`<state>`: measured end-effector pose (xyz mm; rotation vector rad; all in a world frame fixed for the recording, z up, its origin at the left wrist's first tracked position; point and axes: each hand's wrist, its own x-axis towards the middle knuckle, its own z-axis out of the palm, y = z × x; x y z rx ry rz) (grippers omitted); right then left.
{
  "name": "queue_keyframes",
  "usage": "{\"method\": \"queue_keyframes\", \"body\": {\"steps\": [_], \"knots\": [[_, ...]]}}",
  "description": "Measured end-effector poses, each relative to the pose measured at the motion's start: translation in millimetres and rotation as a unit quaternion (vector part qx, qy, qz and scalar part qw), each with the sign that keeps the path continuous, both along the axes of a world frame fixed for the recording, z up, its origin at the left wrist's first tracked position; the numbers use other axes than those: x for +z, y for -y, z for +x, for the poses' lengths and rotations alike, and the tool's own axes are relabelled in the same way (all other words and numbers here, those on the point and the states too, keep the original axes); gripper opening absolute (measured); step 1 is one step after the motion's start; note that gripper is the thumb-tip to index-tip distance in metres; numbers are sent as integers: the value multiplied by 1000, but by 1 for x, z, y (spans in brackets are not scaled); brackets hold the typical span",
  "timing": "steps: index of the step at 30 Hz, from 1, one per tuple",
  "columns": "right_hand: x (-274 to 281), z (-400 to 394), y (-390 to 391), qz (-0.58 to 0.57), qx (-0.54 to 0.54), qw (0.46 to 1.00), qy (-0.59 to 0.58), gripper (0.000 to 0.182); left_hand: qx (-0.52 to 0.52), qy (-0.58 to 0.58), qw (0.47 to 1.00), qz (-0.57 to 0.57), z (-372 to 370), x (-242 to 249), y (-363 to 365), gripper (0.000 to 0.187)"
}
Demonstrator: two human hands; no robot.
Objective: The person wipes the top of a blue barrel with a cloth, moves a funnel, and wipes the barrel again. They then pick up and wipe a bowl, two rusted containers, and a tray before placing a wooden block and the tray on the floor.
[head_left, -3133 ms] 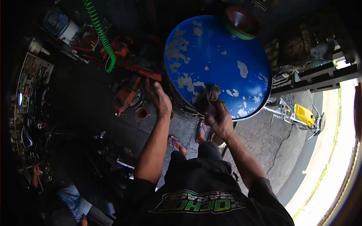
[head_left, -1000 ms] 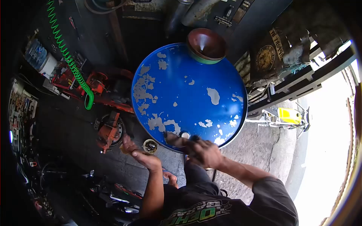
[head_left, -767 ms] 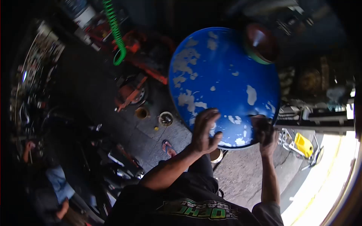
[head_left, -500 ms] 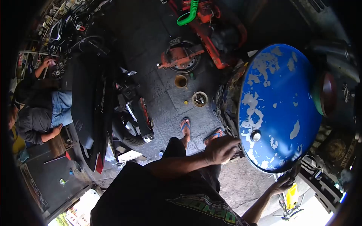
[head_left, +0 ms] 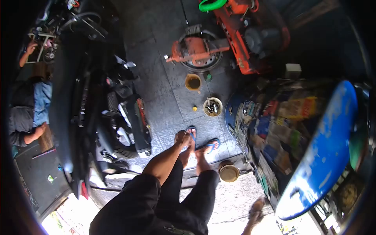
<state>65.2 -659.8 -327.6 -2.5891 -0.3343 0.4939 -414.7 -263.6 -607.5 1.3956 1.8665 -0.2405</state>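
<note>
Fingers of the left hand curl inward, those of the right hand blur past reading, any hold unclear in both, the blue-topped drum standing at right near the latter, work done or left unshown.

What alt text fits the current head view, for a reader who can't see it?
A person's left hand is above their flip-flopped feet; their blurred right hand is near a drum with a worn blue top. A tub of metal parts stands on the floor; a dark motorcycle is at left.
</note>
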Motion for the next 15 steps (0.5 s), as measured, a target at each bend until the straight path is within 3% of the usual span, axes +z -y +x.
{"method": "queue_keyframes", "body": {"steps": [1, 2, 3, 4, 5, 6, 7, 8, 11, 13, 14, 15], "knots": [[-11, -12, 7, -30, 36, 999, -25, 52, 107, 29, 993, -40, 12, -20, -8, 38], [-22, -20, 13, -57, 71, 995, -43, 54, -34, 38, 998, -46, 21, -43, -21, 33], [-30, -34, 16, -77, 97, 991, -58, 56, 55, 75, 995, -41, 29, -138, -1, 32], [-32, -42, 30, -122, 97, 982, -103, 54, -18, 45, 998, 43, 40, -226, 25, 36], [-32, -46, 40, -158, 82, 974, -141, 53, 151, 116, 977, -94, 62, -193, -11, 40], [-34, -52, 50, -193, 68, 962, -179, 51, 233, 172, 952, -103, 79, -185, -28, 49], [-34, -55, 57, -219, 51, 951, -210, 49, 234, 158, 959, -40, 95, -252, -14, 62], [-33, -58, 63, -248, 37, 940, -233, 48, 294, 201, 934, -38, 108, -273, -19, 56], [-29, -58, 75, -303, 5, 912, -275, 43, 534, 395, 746, -60, 142, -314, -40, 38], [-35, -57, 78, -320, -4, 902, -288, 40, 606, 500, 618, -14, 154, -349, -39, 29], [-39, -57, 79, -329, -5, 896, -299, 38, 605, 505, 616, -13, 157, -347, -43, 29], [-38, -54, 79, -330, -6, 895, -301, 37, 596, 475, 647, 27, 158, -338, -46, 25]]}}
